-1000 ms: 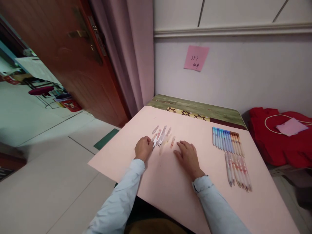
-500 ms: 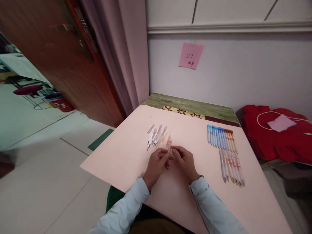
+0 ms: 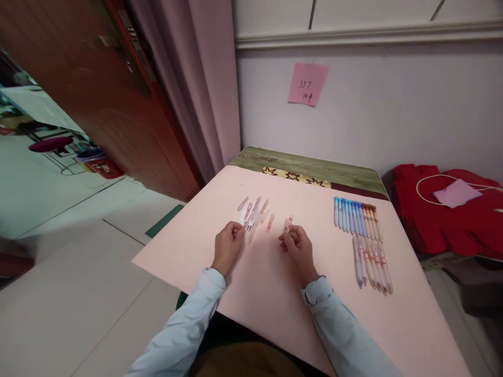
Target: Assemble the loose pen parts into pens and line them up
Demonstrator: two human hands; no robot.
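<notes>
My left hand (image 3: 229,246) is at the lower end of a loose group of pen parts, its thumb and fingers pinched on a white pen refill (image 3: 242,215) whose tip they hide. My right hand (image 3: 299,251) is closed around a clear pen barrel piece (image 3: 290,221) with a reddish print, which points up and away from me. Between the hands, another printed barrel piece (image 3: 271,222) lies on the table. More refills and translucent barrel parts (image 3: 255,209) lie just beyond my left fingers.
Blue and brown-topped pens (image 3: 353,217) lie in a row on the right of the pink-covered table (image 3: 267,314). Below them is a row of clear printed pens (image 3: 373,264). Red cloth (image 3: 408,209) lies beyond the right edge; a wooden door (image 3: 129,115) stands left.
My hands have moved apart from the pen part they shared. The left went left to the refills; the right moved slightly right with a barrel piece. A printed piece now lies between them.
</notes>
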